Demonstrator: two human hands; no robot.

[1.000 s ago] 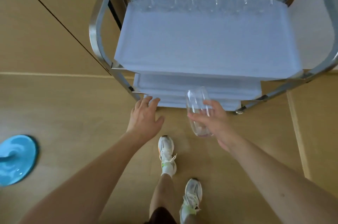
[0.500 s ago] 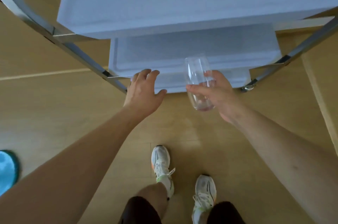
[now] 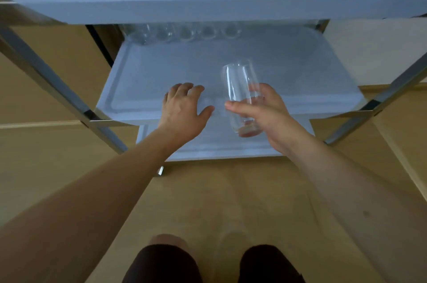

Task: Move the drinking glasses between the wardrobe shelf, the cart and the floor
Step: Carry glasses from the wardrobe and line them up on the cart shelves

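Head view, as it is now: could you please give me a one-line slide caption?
Right hand holds a drinking glass over the cart's middle shelf; left hand open beside it.

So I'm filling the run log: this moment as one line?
right hand holds glass | left hand open over middle cart shelf | glasses row at shelf back

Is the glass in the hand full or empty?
Empty. The glass in the right hand is clear all through, the fingers show behind it, and no liquid line is seen.
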